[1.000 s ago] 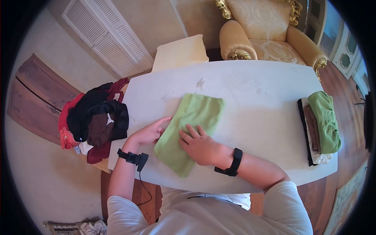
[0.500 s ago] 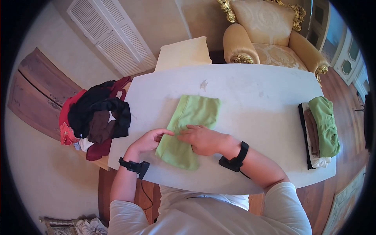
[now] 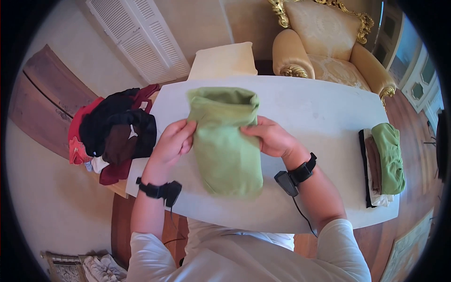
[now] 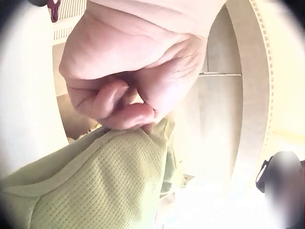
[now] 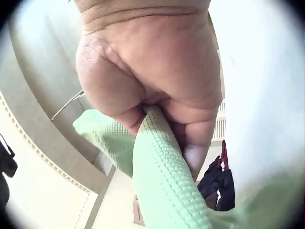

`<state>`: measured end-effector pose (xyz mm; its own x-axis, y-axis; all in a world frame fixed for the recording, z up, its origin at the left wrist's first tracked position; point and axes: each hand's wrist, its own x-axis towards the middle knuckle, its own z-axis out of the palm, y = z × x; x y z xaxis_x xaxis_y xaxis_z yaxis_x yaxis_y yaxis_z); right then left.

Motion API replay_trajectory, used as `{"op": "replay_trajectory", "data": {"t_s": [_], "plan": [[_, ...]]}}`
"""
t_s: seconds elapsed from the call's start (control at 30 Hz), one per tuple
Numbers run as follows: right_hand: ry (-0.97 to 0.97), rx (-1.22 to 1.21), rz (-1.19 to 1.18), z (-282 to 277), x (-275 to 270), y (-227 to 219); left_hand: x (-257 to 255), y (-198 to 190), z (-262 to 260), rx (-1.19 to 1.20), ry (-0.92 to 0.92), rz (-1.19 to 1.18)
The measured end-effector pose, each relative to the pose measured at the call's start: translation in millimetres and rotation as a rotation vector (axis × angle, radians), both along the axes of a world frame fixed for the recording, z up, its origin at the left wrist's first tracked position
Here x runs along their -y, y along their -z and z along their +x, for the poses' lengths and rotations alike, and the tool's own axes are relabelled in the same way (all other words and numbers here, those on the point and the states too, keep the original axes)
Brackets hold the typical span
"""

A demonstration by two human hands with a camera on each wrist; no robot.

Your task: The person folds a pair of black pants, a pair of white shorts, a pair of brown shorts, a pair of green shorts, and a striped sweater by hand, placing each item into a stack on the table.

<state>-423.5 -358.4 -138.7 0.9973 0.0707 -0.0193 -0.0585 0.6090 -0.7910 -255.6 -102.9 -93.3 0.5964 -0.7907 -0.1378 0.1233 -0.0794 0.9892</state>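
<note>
A green ribbed cloth (image 3: 228,155) hangs between the two hands above the table, its upper end gaping in a loop. The left hand (image 3: 174,141) pinches its left edge between thumb and curled fingers. On the opposite edge the right hand (image 3: 276,137) grips it, thumb on the near face. In the left wrist view the left hand (image 4: 138,71) holds a corner of the cloth (image 4: 105,181). The right wrist view has a fold of the cloth (image 5: 159,176) running up between thumb and fingers of the right hand (image 5: 152,71).
Dark, red and white clothes (image 3: 117,131) lie heaped left of the white table (image 3: 324,122). A folded stack with a green garment (image 3: 389,160) on it lies at the table's right end. Behind stand a small cream table (image 3: 223,61) and a gold armchair (image 3: 329,47).
The green cloth has gone from lying flat on the table to being held up, its upper end now gaping. Both hands have moved from its surface to its side edges.
</note>
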Motion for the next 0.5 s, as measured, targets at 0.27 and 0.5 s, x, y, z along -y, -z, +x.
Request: {"op": "replay_trajectory", "data": {"t_s": [0.27, 0.5], "plan": [[0.709, -0.005, -1.358, 13.3, 50.1, 57.2, 29.0, 73.8, 35.9, 0.462, -0.113, 0.361], [0.23, 0.121, -1.608, 0.9, 31.6, 35.8, 32.5, 76.0, -4.5, 0.384, -0.012, 0.613]]}}
